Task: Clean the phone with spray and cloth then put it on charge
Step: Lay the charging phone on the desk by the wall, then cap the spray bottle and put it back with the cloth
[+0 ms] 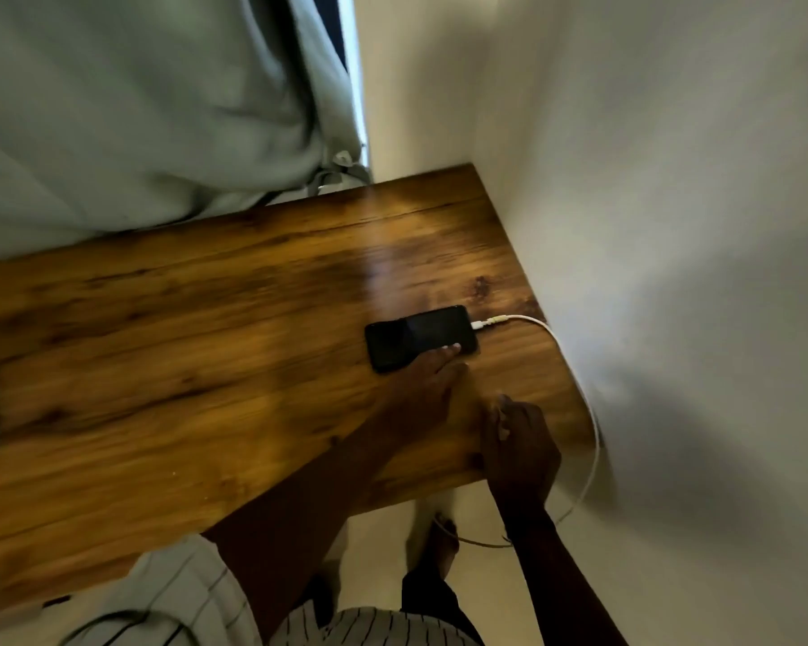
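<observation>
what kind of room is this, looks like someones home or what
Probably a room in a home, perhaps a bedroom or study corner. A wooden desk sits pushed into plain white walls, a pale curtain hangs behind it, and a phone lies on it with a white charging cable plugged in.

Phone [421,337] flat and dark on wooden table [183,356], right of centre, near the wall [672,226]. White cable [532,321] plugged into its right end, curving along the table's right edge and down toward the floor at lower right. Left hand [428,380] reaching from below, fingers flat, fingertips on the phone's near edge. Right hand [516,447] just beside, loosely curled at the table's near-right corner, apart from phone and cable. Pale curtain [136,109] filling upper left. Striped clothing [346,627] along the bottom.
</observation>
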